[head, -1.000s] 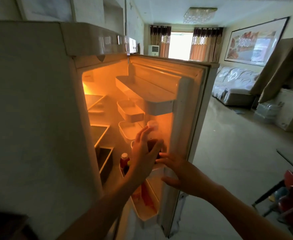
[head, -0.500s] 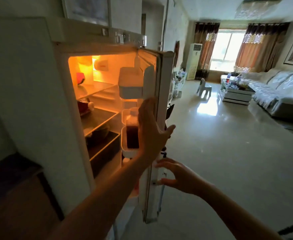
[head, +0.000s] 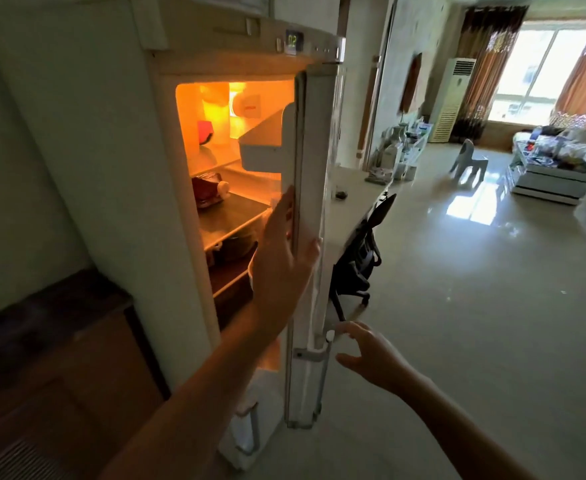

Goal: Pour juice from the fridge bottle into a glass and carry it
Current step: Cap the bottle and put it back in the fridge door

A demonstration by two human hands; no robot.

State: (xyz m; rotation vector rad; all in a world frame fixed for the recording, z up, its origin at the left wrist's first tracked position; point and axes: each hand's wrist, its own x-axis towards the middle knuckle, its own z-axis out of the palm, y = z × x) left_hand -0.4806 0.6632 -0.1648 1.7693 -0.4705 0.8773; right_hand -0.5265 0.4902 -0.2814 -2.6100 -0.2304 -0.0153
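Two hands at the door (head: 307, 209): my left hand (head: 281, 258) reaches behind its edge, grip hidden; right hand (head: 371, 355) hovers open. Bottle unseen. Fetching step; next, I lift it clear.

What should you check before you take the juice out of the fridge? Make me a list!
1. Tall white fridge door open, orange light on inside: ok.
2. Left hand reaching in along the door's inner edge: ok.
3. Juice bottle in that hand: cannot tell, the hand and door edge hide the door shelves.
4. Right hand empty, fingers spread, next to the door's lower edge: ok.
5. Black office chair behind the door, near the way out: not ok, mind it.
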